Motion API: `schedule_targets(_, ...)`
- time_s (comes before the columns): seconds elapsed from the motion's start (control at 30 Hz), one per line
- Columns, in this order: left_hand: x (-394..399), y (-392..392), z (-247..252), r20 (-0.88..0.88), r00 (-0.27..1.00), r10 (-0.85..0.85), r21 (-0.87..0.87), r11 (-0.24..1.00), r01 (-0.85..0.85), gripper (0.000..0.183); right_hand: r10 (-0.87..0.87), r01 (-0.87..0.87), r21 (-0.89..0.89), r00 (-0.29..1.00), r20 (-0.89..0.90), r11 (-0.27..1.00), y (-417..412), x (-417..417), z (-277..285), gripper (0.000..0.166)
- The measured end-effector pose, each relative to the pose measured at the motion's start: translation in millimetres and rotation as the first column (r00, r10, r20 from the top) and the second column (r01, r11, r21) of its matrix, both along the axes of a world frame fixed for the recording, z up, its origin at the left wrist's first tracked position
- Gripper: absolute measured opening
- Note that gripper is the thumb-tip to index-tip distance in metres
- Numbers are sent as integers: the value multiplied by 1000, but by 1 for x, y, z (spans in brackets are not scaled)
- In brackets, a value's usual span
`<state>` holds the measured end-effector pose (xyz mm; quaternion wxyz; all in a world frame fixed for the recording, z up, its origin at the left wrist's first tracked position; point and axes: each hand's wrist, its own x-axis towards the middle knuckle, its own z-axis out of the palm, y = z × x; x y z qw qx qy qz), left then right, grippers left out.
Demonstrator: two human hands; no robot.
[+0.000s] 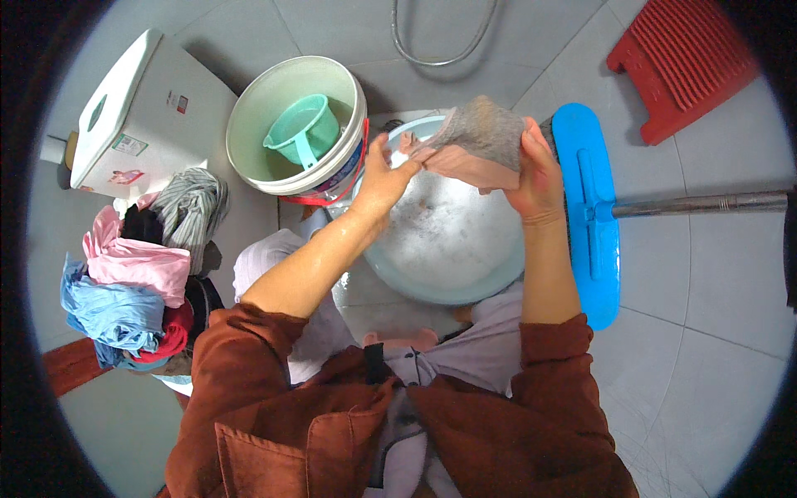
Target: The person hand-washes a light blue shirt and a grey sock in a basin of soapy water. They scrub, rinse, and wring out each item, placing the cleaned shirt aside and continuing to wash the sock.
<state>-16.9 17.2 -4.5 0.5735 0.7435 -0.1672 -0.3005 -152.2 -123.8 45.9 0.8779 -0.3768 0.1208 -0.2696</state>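
Note:
A pink and grey cloth item [476, 146], which looks damp, is stretched between my two hands. My left hand [384, 177] pinches its narrow left end, and my right hand [538, 171] grips its wider right side. Beneath the cloth, a round light-blue basin [436, 295] on the floor holds water covered with white suds [448, 230]. Both hands are above the basin's upper part.
Left of the basin, a white bucket [249, 149] holds a green dipper [305, 134]. A white lidded bin [180, 106] and piled clothes [124, 305] lie farther left. A blue mop head [588, 218], a red plastic stool [685, 62] and a shower hose [436, 61] are nearby.

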Motion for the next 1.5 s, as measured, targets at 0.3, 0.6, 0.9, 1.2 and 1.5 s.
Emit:
schedule_targets(0.3,15,-8,37,-234,801,-551,-259,830,495,21,190,-210,-157,973,-130,965,9,-2,2,27)
schedule_targets(0.6,-13,7,47,-688,191,-700,-723,683,-98,41,-310,26,-593,871,-382,805,1,-3,4,13)
schedule_targets(0.9,-10,-17,44,-460,540,-705,-873,471,-129,16,-340,125,-534,883,-325,836,84,8,-12,13)
schedule_targets(1.2,10,-26,25,65,995,80,-414,909,-46,22,-488,22,-938,858,-160,346,117,-6,42,11)
schedule_targets(1.5,12,-20,35,-478,621,-621,-849,508,-145,37,-430,-10,-893,874,-227,451,180,0,6,31)
